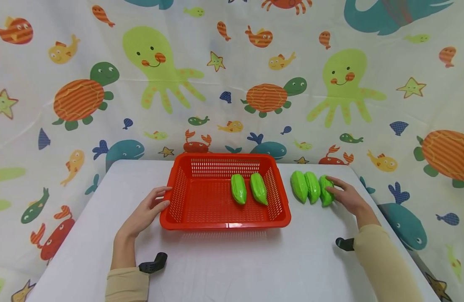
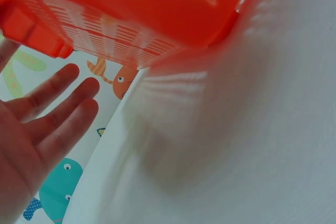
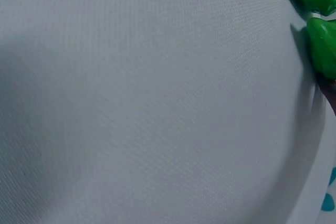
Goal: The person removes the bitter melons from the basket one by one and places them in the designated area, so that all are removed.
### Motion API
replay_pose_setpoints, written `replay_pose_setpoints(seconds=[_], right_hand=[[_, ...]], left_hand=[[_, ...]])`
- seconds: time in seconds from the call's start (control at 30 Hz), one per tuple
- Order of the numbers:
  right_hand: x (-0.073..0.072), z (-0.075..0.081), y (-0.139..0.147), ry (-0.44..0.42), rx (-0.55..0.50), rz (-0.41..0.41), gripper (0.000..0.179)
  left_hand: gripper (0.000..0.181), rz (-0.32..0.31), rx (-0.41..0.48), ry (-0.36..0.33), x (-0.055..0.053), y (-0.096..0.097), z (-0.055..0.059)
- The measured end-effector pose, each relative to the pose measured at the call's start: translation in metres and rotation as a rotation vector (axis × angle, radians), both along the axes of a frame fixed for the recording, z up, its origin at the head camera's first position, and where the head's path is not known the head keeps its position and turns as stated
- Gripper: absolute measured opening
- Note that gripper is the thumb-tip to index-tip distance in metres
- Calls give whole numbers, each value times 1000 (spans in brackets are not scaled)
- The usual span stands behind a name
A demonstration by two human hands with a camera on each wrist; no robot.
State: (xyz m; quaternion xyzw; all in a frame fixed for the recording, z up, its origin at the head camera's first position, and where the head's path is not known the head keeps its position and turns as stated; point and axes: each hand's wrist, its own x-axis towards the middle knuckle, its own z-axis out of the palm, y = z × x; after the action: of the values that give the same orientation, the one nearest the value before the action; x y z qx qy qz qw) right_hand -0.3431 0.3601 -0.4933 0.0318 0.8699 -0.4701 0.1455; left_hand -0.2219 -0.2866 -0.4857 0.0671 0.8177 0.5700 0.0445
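My left hand [image 1: 146, 212] is at the left rim of a red plastic basket [image 1: 224, 225], its thumb and fingertips touching the rim. In the left wrist view the fingers [image 2: 58, 132] of that hand stretch out fairly straight beside the basket's slotted wall [image 2: 110, 30]. My right hand [image 1: 348, 197] holds the rightmost green star fruit [image 1: 324, 193] with thumb and fingers; it lies on the table, its right side partly covered. Just left of it lie two more star fruits [image 1: 299, 186]. In the right wrist view, the star fruit [image 3: 323, 48] shows only at the edge.
Inside the basket, on its right half, lie two green star fruits, a left one [image 1: 238, 189] and a right one [image 1: 258, 188]. A white cloth covers the table [image 1: 232, 268]. Behind hangs a curtain [image 1: 232, 75] printed with sea animals. Each wrist wears a black camera mount [image 1: 154, 263].
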Motion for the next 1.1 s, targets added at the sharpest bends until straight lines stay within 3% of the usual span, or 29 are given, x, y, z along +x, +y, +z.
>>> replay_pose_setpoints(seconds=[0.83,1.1], right_hand=[[-7,1,-8,32,-45,31,69],[-5,4,-7,55,-14,-4,72]], left_hand=[[56,10,1,-8,2,0,-1],[55,-1,2,-3,0,-1,-1]])
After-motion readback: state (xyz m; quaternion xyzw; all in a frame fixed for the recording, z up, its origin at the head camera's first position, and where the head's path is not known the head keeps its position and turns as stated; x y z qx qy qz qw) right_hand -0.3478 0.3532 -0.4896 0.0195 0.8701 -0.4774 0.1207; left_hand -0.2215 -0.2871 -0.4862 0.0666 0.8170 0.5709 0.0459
